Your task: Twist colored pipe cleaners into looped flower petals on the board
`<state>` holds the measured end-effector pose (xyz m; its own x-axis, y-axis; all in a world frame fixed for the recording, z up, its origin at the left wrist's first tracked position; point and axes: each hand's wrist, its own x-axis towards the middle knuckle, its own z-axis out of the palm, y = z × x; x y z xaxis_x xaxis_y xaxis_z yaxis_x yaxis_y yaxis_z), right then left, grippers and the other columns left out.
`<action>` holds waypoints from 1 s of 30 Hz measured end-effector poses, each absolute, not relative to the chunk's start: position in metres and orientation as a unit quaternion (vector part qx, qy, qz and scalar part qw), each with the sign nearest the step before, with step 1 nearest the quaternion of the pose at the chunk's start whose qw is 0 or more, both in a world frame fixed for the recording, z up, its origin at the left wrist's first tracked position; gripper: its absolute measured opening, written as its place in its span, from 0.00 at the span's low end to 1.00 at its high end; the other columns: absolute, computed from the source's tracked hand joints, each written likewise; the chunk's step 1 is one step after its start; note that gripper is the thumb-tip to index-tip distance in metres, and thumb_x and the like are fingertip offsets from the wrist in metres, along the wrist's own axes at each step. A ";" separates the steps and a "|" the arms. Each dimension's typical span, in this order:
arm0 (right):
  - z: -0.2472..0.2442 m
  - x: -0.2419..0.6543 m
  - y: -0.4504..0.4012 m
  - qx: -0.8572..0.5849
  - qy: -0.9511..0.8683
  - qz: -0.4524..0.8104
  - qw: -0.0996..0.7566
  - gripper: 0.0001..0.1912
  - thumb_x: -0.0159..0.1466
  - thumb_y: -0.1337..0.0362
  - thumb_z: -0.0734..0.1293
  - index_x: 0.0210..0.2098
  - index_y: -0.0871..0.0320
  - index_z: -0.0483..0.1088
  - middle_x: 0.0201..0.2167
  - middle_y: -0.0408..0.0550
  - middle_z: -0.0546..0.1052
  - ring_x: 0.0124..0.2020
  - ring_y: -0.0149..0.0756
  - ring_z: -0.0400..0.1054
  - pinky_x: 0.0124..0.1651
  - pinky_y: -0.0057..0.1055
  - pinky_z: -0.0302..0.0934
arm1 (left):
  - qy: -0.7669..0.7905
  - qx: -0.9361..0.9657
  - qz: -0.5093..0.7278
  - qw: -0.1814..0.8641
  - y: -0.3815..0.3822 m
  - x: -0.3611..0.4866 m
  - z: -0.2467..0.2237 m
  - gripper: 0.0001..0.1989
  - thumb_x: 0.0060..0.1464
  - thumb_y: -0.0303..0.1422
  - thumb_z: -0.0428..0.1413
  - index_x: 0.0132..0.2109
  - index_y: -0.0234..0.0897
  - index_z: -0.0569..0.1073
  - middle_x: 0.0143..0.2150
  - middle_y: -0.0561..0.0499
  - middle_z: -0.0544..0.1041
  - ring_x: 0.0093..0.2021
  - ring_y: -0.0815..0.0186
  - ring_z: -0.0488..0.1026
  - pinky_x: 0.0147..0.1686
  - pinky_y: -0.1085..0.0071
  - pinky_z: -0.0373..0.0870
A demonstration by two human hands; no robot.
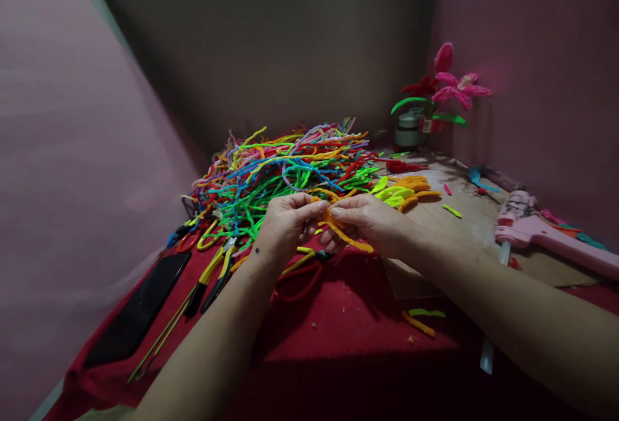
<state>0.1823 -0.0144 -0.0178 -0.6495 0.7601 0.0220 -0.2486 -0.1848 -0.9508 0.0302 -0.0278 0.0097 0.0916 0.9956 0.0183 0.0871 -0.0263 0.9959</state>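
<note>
Between my two hands is an orange pipe cleaner [349, 238], its loose end hanging down to the right. My left hand [290, 218] pinches it between thumb and fingers. From the other side, my right hand [363, 218] grips the same piece, thumb on top. The fingertips nearly meet, hiding part of how the orange stem is bent. Just behind the hands lies a large heap of pipe cleaners [285, 166] in many colours. Scissors with red and yellow handles [298, 282] lie below the hands, partly covered.
Yellow-handled pliers [217, 273] and a black phone [140, 308] lie at left on the red cloth [338, 327]. Orange and yellow-green shaped pieces [406, 192] rest on the board at right, near a pink glue gun [541, 231]. Pink pipe-cleaner flowers [459, 89] stand behind.
</note>
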 end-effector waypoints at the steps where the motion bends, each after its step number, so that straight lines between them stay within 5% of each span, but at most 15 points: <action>1: -0.017 0.182 -0.015 -0.247 -0.537 0.729 0.346 0.10 0.56 0.60 0.64 0.28 0.63 0.69 0.20 0.50 0.75 0.22 0.33 0.70 0.30 0.32 0.66 | 0.496 0.546 0.462 0.493 -0.028 0.030 0.010 0.13 0.40 0.37 0.61 0.24 0.33 0.67 0.15 0.58 0.64 0.13 0.79 0.57 0.12 0.81 0.46; 12: -0.011 0.180 -0.018 -0.316 -0.591 0.669 0.322 0.05 0.53 0.65 0.62 0.27 0.62 0.67 0.20 0.45 0.74 0.19 0.30 0.68 0.25 0.27 0.62 | 0.505 0.552 0.460 0.478 -0.029 0.034 0.008 0.12 0.40 0.36 0.61 0.24 0.31 0.69 0.14 0.58 0.64 0.13 0.79 0.56 0.13 0.80 0.47; 19: -0.009 0.186 -0.015 -0.359 -0.638 0.587 0.346 0.09 0.49 0.68 0.64 0.14 0.62 0.66 0.10 0.38 0.63 0.14 0.22 0.52 0.19 0.23 0.47 | 0.507 0.569 0.445 0.470 -0.030 0.038 0.007 0.13 0.44 0.36 0.59 0.23 0.31 0.68 0.13 0.57 0.63 0.12 0.79 0.55 0.12 0.81 0.46; 24: -0.009 0.186 -0.012 -0.361 -0.576 0.603 0.417 0.09 0.47 0.66 0.66 0.14 0.62 0.66 0.11 0.38 0.62 0.14 0.23 0.52 0.19 0.25 0.47 | 0.469 0.592 0.471 0.455 -0.030 0.037 0.010 0.11 0.48 0.36 0.56 0.38 0.34 0.69 0.20 0.56 0.68 0.14 0.77 0.59 0.13 0.80 0.52; 30: -0.010 0.187 0.001 -0.341 -0.412 0.651 0.539 0.08 0.43 0.66 0.69 0.14 0.62 0.66 0.11 0.39 0.65 0.14 0.23 0.55 0.18 0.23 0.48 | 0.371 0.817 0.407 0.168 -0.030 0.039 -0.004 0.11 0.50 0.29 0.53 0.42 0.39 0.73 0.36 0.49 0.70 0.34 0.69 0.69 0.35 0.73 0.67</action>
